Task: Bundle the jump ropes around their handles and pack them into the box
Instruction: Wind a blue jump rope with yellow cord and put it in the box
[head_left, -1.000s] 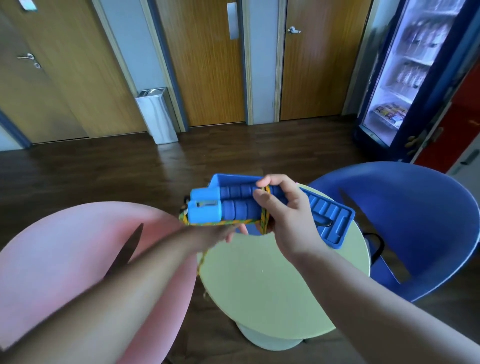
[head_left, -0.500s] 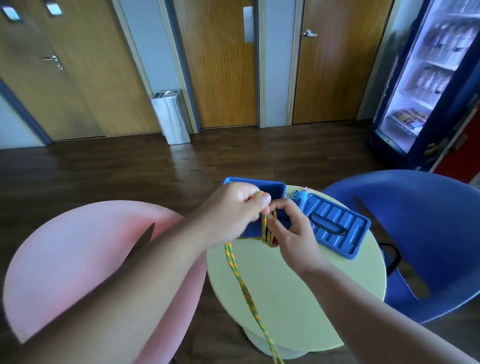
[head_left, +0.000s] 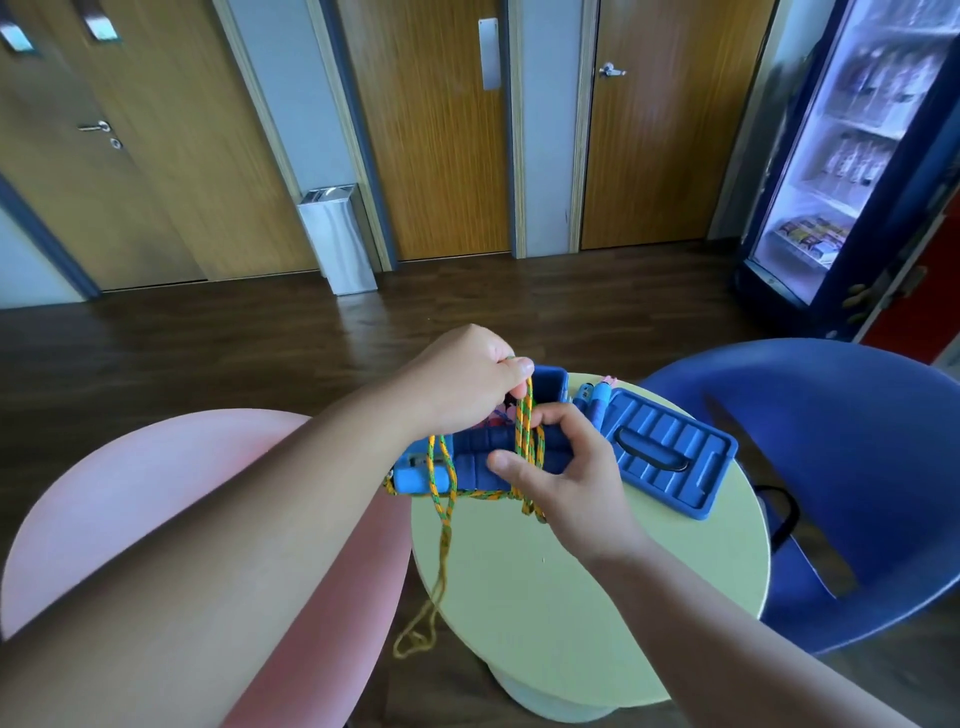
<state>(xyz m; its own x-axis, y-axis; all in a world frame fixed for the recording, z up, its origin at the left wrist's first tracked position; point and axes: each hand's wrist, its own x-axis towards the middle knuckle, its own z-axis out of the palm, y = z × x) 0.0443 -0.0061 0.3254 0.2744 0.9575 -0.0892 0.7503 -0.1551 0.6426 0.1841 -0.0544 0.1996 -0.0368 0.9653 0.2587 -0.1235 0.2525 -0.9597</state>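
Two blue handles now show below the left hand, which has lifted since half a second ago and pinches the rope taut above them. Right hand clamps handles and wraps, just in front of the box; lid lies right of it. Rope tail drops past the table left edge, beside the pink chair. Open tabletop runs from the hands to the near rim.

Count, one table
One rope on two handles, one box, one lid, two chairs, one bin.
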